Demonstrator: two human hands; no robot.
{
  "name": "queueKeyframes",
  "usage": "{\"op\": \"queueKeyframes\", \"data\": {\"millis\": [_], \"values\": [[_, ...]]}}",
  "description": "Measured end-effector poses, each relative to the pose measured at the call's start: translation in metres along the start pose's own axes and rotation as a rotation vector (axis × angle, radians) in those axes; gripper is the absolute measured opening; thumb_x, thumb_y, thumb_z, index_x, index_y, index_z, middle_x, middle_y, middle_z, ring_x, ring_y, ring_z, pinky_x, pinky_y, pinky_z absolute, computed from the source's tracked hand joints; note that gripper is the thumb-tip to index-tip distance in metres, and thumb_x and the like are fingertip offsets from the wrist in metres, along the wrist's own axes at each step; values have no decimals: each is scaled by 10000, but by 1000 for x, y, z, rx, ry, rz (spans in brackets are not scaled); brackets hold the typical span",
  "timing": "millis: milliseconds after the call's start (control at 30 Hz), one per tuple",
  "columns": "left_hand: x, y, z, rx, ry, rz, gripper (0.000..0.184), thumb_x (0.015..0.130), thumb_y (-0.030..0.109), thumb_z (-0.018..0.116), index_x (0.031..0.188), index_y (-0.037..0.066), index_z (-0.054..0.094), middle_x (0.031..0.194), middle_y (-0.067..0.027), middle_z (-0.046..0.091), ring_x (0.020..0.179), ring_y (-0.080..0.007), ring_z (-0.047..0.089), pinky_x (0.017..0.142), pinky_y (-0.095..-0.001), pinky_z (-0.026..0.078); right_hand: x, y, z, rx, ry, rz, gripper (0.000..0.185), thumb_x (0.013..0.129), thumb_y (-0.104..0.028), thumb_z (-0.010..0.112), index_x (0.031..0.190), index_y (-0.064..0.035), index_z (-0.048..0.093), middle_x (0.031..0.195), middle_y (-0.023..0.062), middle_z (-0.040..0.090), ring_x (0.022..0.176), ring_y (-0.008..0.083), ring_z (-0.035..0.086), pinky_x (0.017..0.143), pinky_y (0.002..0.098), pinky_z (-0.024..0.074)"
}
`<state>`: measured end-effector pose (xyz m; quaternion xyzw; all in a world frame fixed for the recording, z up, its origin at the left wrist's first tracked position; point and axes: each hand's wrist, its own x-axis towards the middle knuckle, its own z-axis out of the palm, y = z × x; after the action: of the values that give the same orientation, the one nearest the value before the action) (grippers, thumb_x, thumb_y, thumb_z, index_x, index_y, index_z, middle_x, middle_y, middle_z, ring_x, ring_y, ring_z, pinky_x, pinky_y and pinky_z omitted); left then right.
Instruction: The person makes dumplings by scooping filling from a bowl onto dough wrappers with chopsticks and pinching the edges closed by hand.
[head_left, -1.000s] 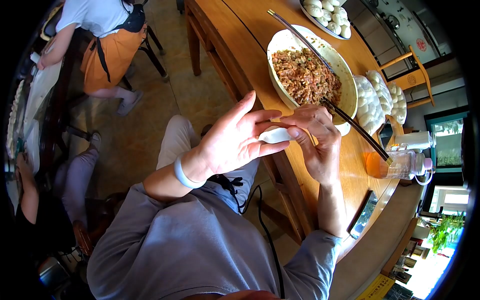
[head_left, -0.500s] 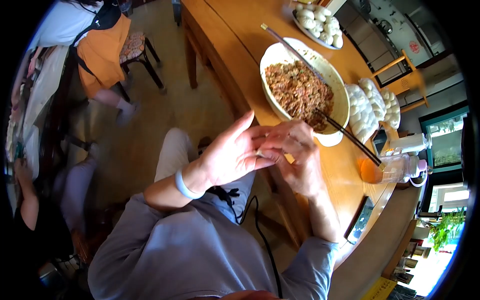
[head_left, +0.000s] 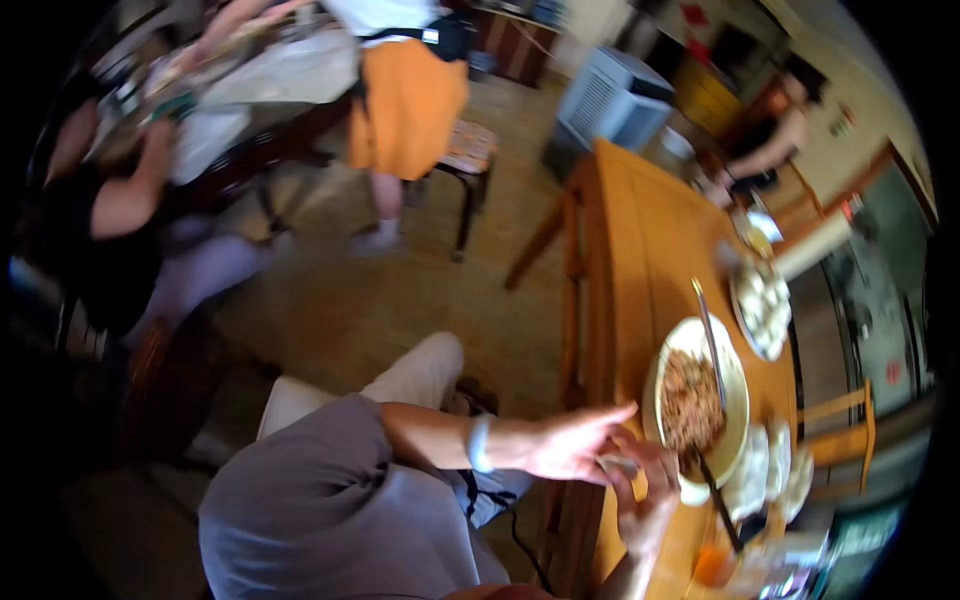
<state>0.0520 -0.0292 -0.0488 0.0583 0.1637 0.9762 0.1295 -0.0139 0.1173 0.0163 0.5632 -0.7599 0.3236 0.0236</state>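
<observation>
My left hand [head_left: 565, 448], with a pale band on its wrist, is held at the table's edge with fingers stretched out and thumb apart. Against its fingertips, my right hand [head_left: 648, 485] is closed in a pinch; blur hides whatever is between the fingers. Just beyond both hands stands a large white bowl [head_left: 738, 385] of minced filling [head_left: 690, 400]. One pair of chopsticks [head_left: 712, 345] lies across its far side, and dark chopsticks [head_left: 722, 510] stick out of the near side.
On the wooden table [head_left: 640, 250] are a plate of white buns [head_left: 765, 310], bagged white pieces [head_left: 748, 475] and a bottle with orange liquid [head_left: 715, 565]. A stool [head_left: 468, 150], an air cooler [head_left: 615, 100] and a person in orange shorts [head_left: 405, 110] are farther off. Other people sit left and far right.
My view has swung left, so the table and bowl appear farther right and the room's far side shows. Both hands stay together, the left one turned more edge-on.
</observation>
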Motion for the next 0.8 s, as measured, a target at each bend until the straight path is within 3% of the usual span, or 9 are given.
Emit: {"op": "queueKeyframes", "data": {"millis": [100, 267, 633, 733, 800], "values": [[-10, 11, 11, 6, 62, -18, 583, 871, 562, 421, 1131, 40, 428, 1022, -89, 543, 938, -144, 554, 833, -279, 490, 5, -6, -1, 7, -35, 26, 255, 766, -175, 670, 951, -13, 602, 929, 121, 597, 896, 286, 538, 794, 378, 415], [-13, 15, 7, 14, 101, -37, 631, 858, 571, 448, 1179, 32, 382, 1041, -76, 515, 940, -132, 537, 821, -276, 472, 2, -8, 3, -10, -66, 55, 322, 808, -264, 647, 994, -11, 577, 954, 131, 597, 933, 291, 537, 834, 393, 406], [-10, 14, 3, -15, 140, -46, 697, 851, 561, 472, 1252, 10, 320, 1030, -87, 507, 933, -149, 533, 820, -279, 463, 5, -14, 4, 29, -69, 83, 334, 817, -287, 637, 994, -10, 576, 957, 134, 598, 936, 286, 537, 831, 395, 408], [-11, 15, 8, -15, 172, -33, 652, 859, 557, 458, 1215, 20, 357, 1024, -88, 514, 941, -157, 539, 844, -311, 460, 5, -1, 6, 29, -61, 75, 342, 824, -307, 629, 994, -14, 576, 958, 137, 599, 933, 283, 538, 822, 398, 411], [-12, 18, 11, 37, 80, 43, 557, 865, 543, 448, 1104, 39, 441, 1052, -110, 536, 972, -188, 544, 891, -357, 442, 6, -1, 7, -24, -7, 84, 302, 828, -305, 613, 957, -32, 604, 933, 135, 611, 901, 291, 558, 785, 408, 429]]}}
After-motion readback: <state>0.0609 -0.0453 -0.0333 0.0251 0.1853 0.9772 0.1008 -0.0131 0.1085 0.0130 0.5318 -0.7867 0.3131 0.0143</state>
